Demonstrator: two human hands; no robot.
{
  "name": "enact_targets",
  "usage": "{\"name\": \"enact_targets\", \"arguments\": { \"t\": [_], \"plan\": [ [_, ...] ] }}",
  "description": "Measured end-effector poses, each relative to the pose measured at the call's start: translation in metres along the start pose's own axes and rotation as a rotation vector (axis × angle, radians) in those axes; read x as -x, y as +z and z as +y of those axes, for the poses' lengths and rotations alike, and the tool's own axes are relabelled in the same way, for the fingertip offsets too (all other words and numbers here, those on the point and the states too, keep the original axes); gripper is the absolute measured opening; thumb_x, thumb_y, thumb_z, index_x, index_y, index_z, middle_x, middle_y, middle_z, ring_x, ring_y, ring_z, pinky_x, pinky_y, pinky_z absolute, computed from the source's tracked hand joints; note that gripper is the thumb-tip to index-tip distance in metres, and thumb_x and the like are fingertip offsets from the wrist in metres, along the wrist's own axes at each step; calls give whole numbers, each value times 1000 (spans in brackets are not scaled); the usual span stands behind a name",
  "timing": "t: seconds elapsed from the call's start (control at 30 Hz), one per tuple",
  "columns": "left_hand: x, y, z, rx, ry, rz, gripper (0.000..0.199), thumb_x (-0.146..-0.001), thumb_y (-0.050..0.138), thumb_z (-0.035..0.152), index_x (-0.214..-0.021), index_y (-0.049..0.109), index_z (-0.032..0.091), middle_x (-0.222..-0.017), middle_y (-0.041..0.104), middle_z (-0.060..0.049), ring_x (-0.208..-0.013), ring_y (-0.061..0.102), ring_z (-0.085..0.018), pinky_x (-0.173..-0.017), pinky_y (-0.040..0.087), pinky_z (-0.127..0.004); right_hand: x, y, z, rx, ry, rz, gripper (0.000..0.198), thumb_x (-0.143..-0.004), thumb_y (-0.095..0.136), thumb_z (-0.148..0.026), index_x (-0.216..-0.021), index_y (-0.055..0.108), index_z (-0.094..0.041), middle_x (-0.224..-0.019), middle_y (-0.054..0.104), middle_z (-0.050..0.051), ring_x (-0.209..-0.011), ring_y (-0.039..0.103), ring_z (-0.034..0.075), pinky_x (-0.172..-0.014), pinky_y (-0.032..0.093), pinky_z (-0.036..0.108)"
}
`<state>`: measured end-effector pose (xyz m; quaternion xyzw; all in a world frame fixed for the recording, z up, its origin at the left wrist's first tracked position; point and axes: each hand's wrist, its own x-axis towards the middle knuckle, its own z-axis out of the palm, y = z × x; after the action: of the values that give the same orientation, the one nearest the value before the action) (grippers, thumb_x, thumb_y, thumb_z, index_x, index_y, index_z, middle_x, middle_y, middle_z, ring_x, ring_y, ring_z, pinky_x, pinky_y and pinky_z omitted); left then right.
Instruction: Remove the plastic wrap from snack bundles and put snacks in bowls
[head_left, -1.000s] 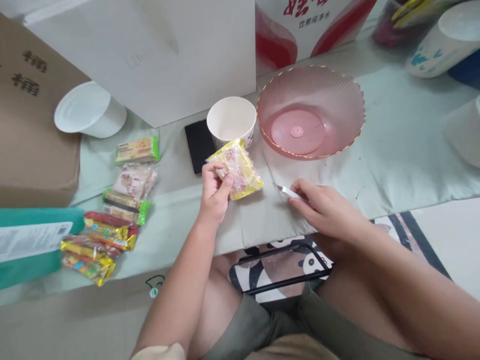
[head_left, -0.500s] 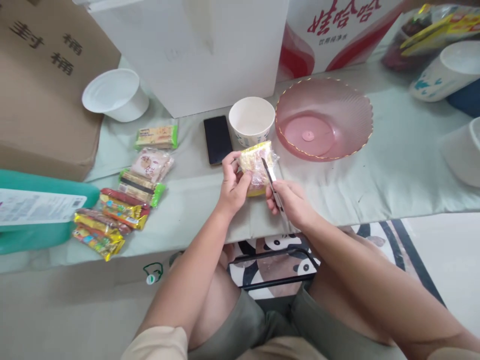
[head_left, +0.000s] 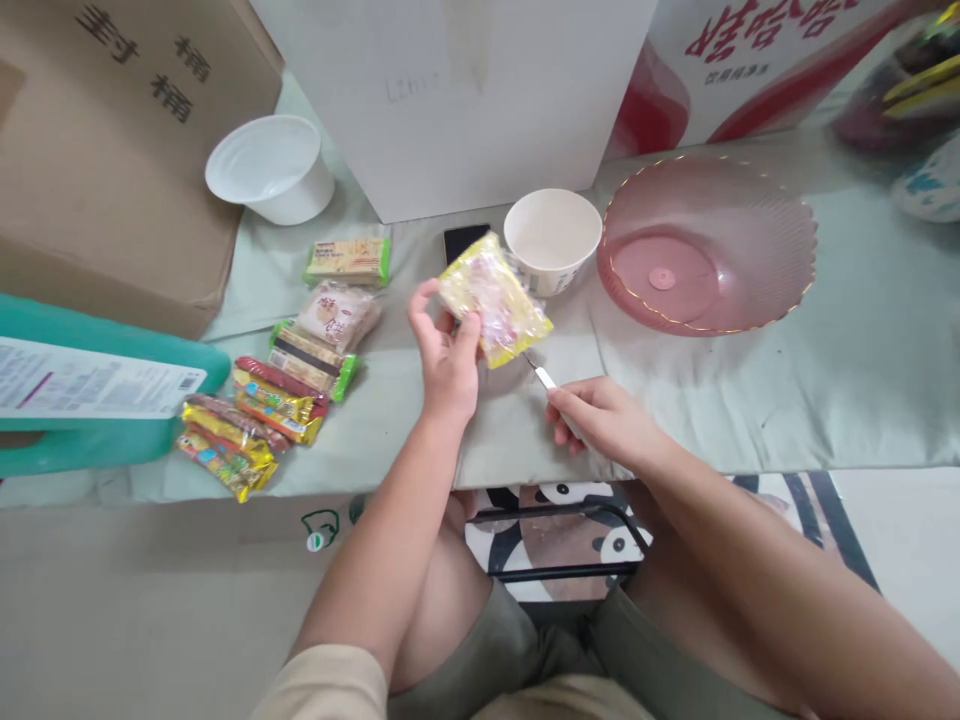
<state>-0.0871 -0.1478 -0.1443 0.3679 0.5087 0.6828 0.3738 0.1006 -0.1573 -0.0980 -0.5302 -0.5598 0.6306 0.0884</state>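
A yellow-edged, clear plastic snack packet (head_left: 496, 298) is pinched in my left hand (head_left: 448, 362), tilted above the cloth. My right hand (head_left: 604, 418) grips a utility knife (head_left: 546, 379), its blade pointing up and left toward the packet's lower edge; whether the tip touches the plastic I cannot tell. Just behind the packet stand a white paper bowl (head_left: 553, 235) and a black phone (head_left: 463, 240), the phone partly covered by the packet. To the right of the bowl sits a pink ribbed plastic basin (head_left: 705, 300) with a gold wavy rim.
Several wrapped snacks (head_left: 311, 355) lie in a row on the left, beside a green jug (head_left: 202, 368). A white plastic tub (head_left: 289, 185) stands behind them. A cardboard box (head_left: 127, 170), a white box (head_left: 480, 120) and a red-and-white carton (head_left: 720, 85) line the back.
My left hand has turned the packet to a slant and raised it slightly. My right hand has drawn the knife down from the packet's face to its lower edge. The view has shifted left.
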Motion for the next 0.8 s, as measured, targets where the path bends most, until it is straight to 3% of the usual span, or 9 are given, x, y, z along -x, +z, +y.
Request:
{"name": "enact_targets", "arguments": {
  "t": [0.1,0.2,0.27,0.4,0.53,0.6,0.7,0.8],
  "plan": [
    [-6,-5,0,10,-27,80,60,-88,69,60,-135,37,40,-114,64,-3,-102,68,-19,-87,57,-33,5,-15,3,375,-113,213,40,-92,47,-51,-75,66,-20,-61,64,4,-57,58,19,-57,40,30],
    [2,1,-6,-12,-22,-5,63,-84,75,58,-131,40,36,-113,64,-5,-97,68,-19,-85,57,-33,6,-33,7,747,-121,502,37,-95,45,-45,-96,72,-20,-79,70,9,-71,62,26,-60,34,33],
    [12,9,-10,-46,2,-75,65,-82,77,56,-131,40,34,-114,62,-5,-92,67,-17,-82,56,-32,4,-42,13,866,-138,581,37,-97,43,-41,-106,72,-19,-93,71,13,-80,65,29,-62,35,34],
    [27,18,-9,-191,31,-167,63,-84,76,46,-136,42,32,-112,59,-6,-87,65,-17,-79,55,-31,0,-49,26,891,-288,646,38,-97,44,-31,-125,67,-18,-108,70,16,-94,67,33,-73,47,40],
    [29,7,3,-472,190,-153,41,-84,72,44,-117,57,24,-117,57,-10,-109,60,-25,-85,54,-36,0,-43,30,785,-486,710,42,-92,48,-19,-131,63,-19,-119,68,17,-108,66,34,-93,52,49],
    [26,-1,8,-553,294,-136,40,-82,72,42,-113,59,22,-120,56,-12,-119,56,-28,-93,53,-40,-1,-37,30,698,-633,635,46,-88,49,-16,-133,61,-21,-126,67,17,-117,64,33,-101,52,50],
    [22,-8,9,-611,375,-268,56,-71,80,38,-121,58,22,-127,57,-12,-124,55,-30,-104,49,-45,-7,-25,32,629,-814,489,52,-86,49,-15,-137,57,-22,-139,63,16,-129,60,31,-110,48,52],
    [18,-9,7,-650,333,-340,48,-72,79,29,-117,62,22,-121,65,-10,-116,61,-27,-104,49,-42,-16,-15,32,621,-826,490,52,-88,49,-17,-139,56,-22,-147,59,15,-139,52,32,-114,42,54]
  ]
}}
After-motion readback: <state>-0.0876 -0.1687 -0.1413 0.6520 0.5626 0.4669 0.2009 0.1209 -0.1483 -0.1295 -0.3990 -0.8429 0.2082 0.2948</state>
